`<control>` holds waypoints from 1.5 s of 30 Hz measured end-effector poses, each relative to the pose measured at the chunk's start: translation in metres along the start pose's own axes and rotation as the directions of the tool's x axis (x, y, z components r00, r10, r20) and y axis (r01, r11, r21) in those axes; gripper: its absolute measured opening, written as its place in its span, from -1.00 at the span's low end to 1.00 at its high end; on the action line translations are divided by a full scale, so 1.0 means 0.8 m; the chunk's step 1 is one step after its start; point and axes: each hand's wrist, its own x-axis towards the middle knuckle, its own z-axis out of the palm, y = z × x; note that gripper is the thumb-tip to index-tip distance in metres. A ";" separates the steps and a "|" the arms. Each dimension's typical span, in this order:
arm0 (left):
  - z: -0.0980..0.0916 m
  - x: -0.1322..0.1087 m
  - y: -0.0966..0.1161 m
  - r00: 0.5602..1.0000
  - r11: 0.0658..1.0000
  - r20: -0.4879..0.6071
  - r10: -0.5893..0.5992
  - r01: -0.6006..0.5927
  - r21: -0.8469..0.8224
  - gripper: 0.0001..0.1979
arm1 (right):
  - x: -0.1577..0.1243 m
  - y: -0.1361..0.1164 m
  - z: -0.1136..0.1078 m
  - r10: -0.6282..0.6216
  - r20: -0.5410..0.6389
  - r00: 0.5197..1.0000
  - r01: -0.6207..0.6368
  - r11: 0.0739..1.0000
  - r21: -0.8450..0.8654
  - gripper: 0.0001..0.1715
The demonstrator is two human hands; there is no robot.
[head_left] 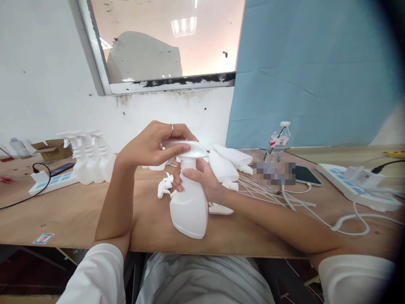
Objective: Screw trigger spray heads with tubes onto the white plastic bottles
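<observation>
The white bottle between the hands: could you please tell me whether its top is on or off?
On: the top sits over the neck of the bottle; cannot tell how tightly.

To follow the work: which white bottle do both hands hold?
The front-centre bottle: left hand on its top, right hand just below. Neither hand holds the three standing bottles at left or the lying ones.

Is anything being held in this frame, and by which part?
Yes, a white bottle: the right hand holds it just below the neck, while the left hand grips the white top over it.
</observation>
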 end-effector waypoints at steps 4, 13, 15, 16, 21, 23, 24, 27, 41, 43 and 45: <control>-0.001 0.000 -0.001 1.000 1.000 0.005 -0.005 0.005 -0.007 -0.73 | -0.001 0.000 0.001 -0.022 -0.002 1.000 0.022 0.999 0.041 -0.74; -0.001 0.000 -0.001 1.000 1.000 0.015 -0.014 0.014 -0.007 -0.72 | -0.002 0.000 0.002 -0.013 -0.023 1.000 0.013 0.999 0.030 -0.69; -0.001 0.000 -0.002 1.000 1.000 0.014 -0.014 0.015 -0.012 -0.71 | -0.002 0.000 0.002 -0.015 -0.020 1.000 0.016 0.999 0.041 -0.72; -0.001 0.000 -0.002 1.000 1.000 0.019 -0.015 0.015 -0.019 -0.71 | -0.002 0.001 0.002 -0.016 -0.019 1.000 0.017 0.999 0.035 -0.74; -0.001 0.000 -0.002 0.999 0.999 0.041 -0.019 0.020 -0.033 -0.72 | -0.003 0.001 0.003 -0.032 -0.017 0.999 0.033 0.999 0.032 -0.71; -0.001 0.000 -0.002 0.999 0.999 0.038 -0.021 0.022 -0.030 -0.73 | -0.003 0.001 0.003 -0.032 -0.018 0.999 0.033 0.998 0.053 -0.73; -0.001 0.000 -0.002 0.999 0.999 0.039 -0.021 0.022 -0.031 -0.73 | -0.003 0.001 0.003 -0.032 -0.023 0.999 0.033 0.998 0.053 -0.73; -0.001 0.000 -0.002 0.999 0.999 0.047 -0.016 0.018 -0.037 -0.73 | -0.003 0.001 0.003 -0.035 -0.034 0.999 0.036 0.999 0.019 -0.69; -0.002 0.000 -0.002 0.997 0.999 0.071 -0.017 0.021 -0.046 -0.75 | -0.001 -0.001 0.005 -0.026 -0.025 0.999 0.026 1.000 0.002 -0.74; -0.002 0.000 -0.003 0.997 0.999 0.078 -0.017 0.020 -0.046 -0.75 | -0.001 -0.001 0.005 -0.013 -0.030 0.999 0.012 1.000 -0.020 -0.71; -0.003 0.001 -0.002 0.997 0.999 0.077 -0.014 0.017 -0.040 -0.75 | -0.001 -0.001 0.005 -0.011 -0.030 0.999 0.012 1.000 0.006 -0.67</control>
